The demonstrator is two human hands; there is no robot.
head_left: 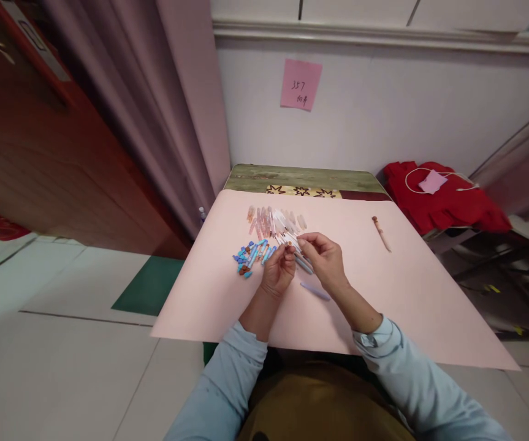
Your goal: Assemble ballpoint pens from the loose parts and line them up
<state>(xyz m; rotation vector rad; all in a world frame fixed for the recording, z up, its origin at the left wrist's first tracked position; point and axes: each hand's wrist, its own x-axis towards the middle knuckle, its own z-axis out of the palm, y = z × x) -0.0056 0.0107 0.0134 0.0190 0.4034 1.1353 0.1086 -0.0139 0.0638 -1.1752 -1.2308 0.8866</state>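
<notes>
Close together over the middle of the table are my two hands. My left hand [279, 272] is closed, its fingertips pinching a small brownish pen part [289, 244]. My right hand [326, 257] is also closed in a pinch just beside it; what it holds is too small to make out. Behind the hands lie thin white pen refills [283, 222] and pinkish clear pen barrels [260, 222]. Left of my left hand is a pile of blue and brown pen caps and short parts [248, 257]. A lilac pen barrel [314, 291] lies below my right hand.
A pen with a brown top [380, 233] lies alone on the right of the pink table cover [420, 306]. Red cloth with a white cable [448, 202] sits beyond the right edge. A pink note [301, 84] is on the wall; a curtain [176, 92] hangs at left.
</notes>
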